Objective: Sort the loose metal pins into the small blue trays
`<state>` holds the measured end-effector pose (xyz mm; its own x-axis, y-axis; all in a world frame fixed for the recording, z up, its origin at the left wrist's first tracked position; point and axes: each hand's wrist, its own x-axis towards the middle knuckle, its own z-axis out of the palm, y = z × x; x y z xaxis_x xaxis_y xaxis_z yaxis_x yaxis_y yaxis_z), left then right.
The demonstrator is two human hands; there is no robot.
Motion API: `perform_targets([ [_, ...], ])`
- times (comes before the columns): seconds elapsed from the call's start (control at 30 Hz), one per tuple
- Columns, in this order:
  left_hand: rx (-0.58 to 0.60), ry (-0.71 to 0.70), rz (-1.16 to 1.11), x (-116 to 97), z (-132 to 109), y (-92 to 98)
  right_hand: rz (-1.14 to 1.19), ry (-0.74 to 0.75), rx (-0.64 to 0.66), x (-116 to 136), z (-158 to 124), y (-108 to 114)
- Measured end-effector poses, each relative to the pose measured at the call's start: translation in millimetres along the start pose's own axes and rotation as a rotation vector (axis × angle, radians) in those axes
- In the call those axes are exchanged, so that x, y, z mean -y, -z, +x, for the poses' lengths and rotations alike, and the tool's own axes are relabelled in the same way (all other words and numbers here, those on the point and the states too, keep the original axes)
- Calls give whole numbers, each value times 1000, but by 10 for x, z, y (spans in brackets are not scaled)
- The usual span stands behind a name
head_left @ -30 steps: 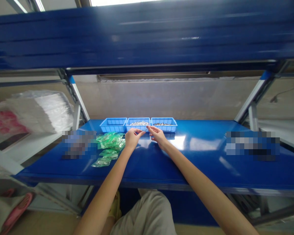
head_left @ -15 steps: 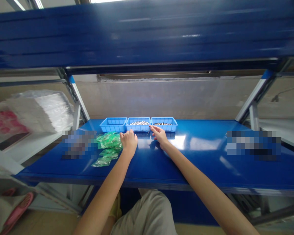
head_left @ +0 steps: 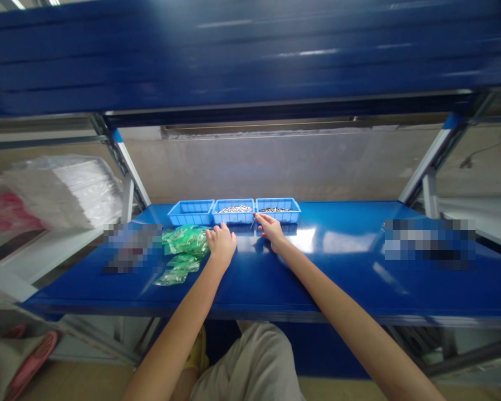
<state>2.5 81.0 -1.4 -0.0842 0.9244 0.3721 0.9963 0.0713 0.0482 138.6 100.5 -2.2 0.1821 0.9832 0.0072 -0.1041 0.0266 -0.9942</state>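
Observation:
My right hand pinches a thin screw-like metal piece between thumb and fingertips, just in front of the bins. My left hand hovers or rests palm down at the right edge of a heap of green plastic bags; its fingers are slightly apart, and whether they touch the bags is unclear. Behind the hands stand three blue bins in a row. The middle bin contains silvery thin pieces, the right bin darker screw-like ones. No contents show in the left bin.
The bins and bags stand on a glossy blue table. A blue shelf panel hangs low above it on slanted metal posts. Blurred-out items lie at the left and right of the table. Plastic-wrapped white stacks sit on a side shelf.
The left hand's fingers have loosened and spread a little beside the green bags. My right hand still pinches the small piece in nearly the same place. The view has shifted slightly.

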Motion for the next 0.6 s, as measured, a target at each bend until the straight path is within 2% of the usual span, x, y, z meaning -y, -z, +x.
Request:
perform_targets([
  [0.6,13,28,-56,-16,-12,-15,56,-52,65,-12,2,-5],
])
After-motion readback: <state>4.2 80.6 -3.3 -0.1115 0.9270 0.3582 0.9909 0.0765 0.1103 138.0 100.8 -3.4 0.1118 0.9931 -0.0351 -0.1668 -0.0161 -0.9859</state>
